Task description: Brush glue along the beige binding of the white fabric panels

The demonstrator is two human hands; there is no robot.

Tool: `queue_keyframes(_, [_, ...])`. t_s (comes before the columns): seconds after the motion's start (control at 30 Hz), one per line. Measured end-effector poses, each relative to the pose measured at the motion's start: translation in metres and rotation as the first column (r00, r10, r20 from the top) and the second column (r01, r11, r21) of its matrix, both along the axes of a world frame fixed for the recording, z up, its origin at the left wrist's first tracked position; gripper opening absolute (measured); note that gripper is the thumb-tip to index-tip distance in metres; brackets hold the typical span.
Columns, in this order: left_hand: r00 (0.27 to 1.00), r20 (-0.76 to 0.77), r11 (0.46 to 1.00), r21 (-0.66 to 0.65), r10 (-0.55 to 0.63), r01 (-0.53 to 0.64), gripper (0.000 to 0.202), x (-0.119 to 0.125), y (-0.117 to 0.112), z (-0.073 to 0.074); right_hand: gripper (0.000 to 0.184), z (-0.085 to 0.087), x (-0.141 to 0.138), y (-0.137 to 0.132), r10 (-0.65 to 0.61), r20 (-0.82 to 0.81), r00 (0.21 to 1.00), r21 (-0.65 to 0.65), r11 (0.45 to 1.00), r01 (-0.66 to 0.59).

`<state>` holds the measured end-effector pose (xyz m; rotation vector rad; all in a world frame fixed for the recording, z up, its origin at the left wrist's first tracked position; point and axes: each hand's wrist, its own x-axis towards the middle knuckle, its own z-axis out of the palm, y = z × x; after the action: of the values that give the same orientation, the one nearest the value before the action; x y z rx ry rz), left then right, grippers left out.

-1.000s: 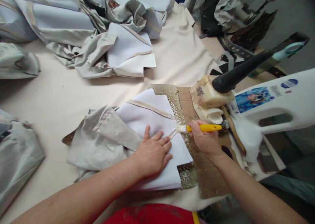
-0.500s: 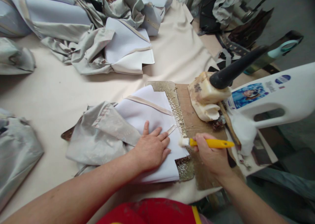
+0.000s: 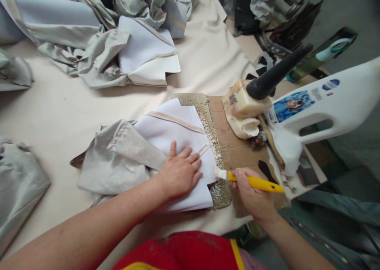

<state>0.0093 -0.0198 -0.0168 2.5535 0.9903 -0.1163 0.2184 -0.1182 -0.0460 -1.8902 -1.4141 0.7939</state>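
My left hand (image 3: 179, 173) lies flat on a white fabric panel (image 3: 175, 131), pressing it down and holding nothing. A beige strip (image 3: 175, 121) runs across the panel, and grey satin-like cloth (image 3: 118, 159) bunches to its left. My right hand (image 3: 252, 192) grips a yellow-handled brush (image 3: 255, 182). Its white-coated bristles (image 3: 220, 174) sit just off the panel's right edge, above a crusted board (image 3: 218, 192). I cannot tell whether they touch the panel.
A cut-open plastic jug (image 3: 239, 109) holding a black-handled tool (image 3: 274, 72) stands on brown cardboard (image 3: 234, 151). A white plastic bottle (image 3: 329, 99) lies at the right. Folded grey-and-white cloth pieces (image 3: 130, 52) are piled on the cream-covered table (image 3: 202, 60).
My right hand and the brush have moved toward me and left, along the panel's right edge. My left hand stays on the panel. The whole view has drifted slightly.
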Motion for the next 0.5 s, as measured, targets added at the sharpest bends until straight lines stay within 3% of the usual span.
queue_keyframes(0.17, [0.999, -0.036, 0.999, 0.03, -0.033, 0.034, 0.031, 0.006, -0.007, 0.01, 0.035, 0.008, 0.008, -0.008, 0.071, 0.03, 0.997, 0.029, 0.997, -0.072])
queue_keyframes(0.33, [0.992, -0.032, 0.99, -0.081, -0.122, 0.119, 0.027, 0.016, -0.018, 0.02, 0.027, 0.022, 0.011, 0.003, -0.138, 0.004, 0.99, 0.16, 0.978, 0.135])
queue_keyframes(0.5, [0.991, -0.036, 0.987, -0.107, -0.126, 0.121, 0.042, 0.021, -0.02, 0.013, 0.032, 0.004, 0.004, 0.007, 0.045, 0.071, 0.996, 0.133, 0.99, -0.054])
